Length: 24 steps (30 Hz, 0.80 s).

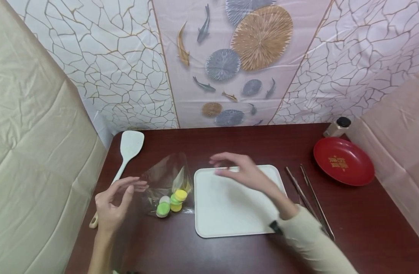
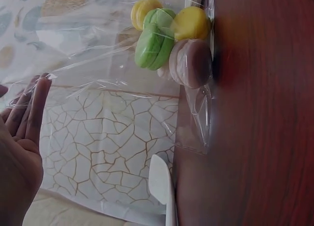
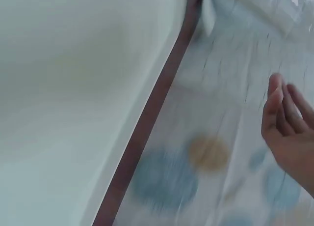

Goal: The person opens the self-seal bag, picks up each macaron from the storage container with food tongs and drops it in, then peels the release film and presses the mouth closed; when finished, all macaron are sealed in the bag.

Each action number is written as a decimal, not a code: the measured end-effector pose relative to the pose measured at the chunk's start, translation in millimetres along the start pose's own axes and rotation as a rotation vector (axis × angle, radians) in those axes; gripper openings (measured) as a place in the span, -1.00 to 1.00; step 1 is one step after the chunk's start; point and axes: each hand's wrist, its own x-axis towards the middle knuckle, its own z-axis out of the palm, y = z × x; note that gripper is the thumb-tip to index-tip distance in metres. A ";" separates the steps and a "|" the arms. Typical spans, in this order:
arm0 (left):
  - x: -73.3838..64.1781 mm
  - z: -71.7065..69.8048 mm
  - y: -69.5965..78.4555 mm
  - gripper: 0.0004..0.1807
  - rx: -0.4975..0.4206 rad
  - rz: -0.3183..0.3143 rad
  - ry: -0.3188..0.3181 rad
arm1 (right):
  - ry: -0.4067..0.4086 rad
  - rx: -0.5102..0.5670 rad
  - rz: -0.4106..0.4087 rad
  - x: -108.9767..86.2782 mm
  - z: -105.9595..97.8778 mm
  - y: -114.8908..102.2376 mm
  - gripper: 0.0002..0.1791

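Note:
A clear plastic bag (image 1: 166, 169) lies on the table with several toy-like macarons in its lower part, among them a green macaron (image 1: 163, 209), a yellow macaron (image 1: 180, 195) and a brownish macaron (image 2: 191, 64). My left hand (image 1: 115, 201) is at the bag's left side, fingers extended and thumb apart. In the left wrist view its fingertips are by the thin film; whether they touch it I cannot tell. Above the white tray (image 1: 237, 213) hovers my right hand (image 1: 242, 171), fingers loosely bent, holding nothing. The right wrist view is blurred.
A white spatula (image 1: 131, 146) lies behind the left hand, along the table's left edge. Right of the tray are metal tongs (image 1: 314, 198). Farther right stand a red plate (image 1: 357, 161) and a black-capped jar (image 1: 337, 127). Cloth walls enclose the table's back and sides.

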 end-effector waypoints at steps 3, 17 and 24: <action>-2.9 -2.6 0.2 -0.74 0.086 -0.012 -0.001 | 0.009 0.061 -0.005 31.0 38.1 -16.7 -0.53; -0.5 4.7 -4.7 -0.84 -0.015 0.054 0.036 | 0.134 0.098 -0.136 48.1 76.2 -31.3 -0.89; -0.3 5.1 -5.3 -0.84 -0.025 0.065 0.007 | 0.162 0.103 -0.073 60.2 81.1 -27.9 -0.67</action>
